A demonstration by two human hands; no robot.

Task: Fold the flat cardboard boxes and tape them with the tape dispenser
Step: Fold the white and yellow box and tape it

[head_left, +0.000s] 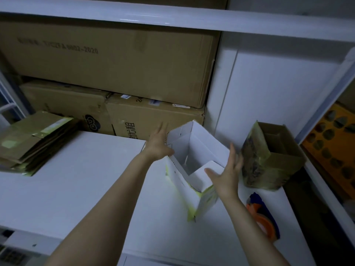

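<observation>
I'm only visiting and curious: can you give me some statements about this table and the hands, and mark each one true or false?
1. The tape dispenser is held in the right hand. False: it lies on the table beside the right forearm, and that hand is open next to the box.
2. The box between the hands is open at the top. True.
3. A stack of flat boxes lies at the left of the table. True.
4. The left hand is curled into a fist. False: its fingers are straight, at the box's left side.
5. A brown box stands further right, also open at the top. True.
</observation>
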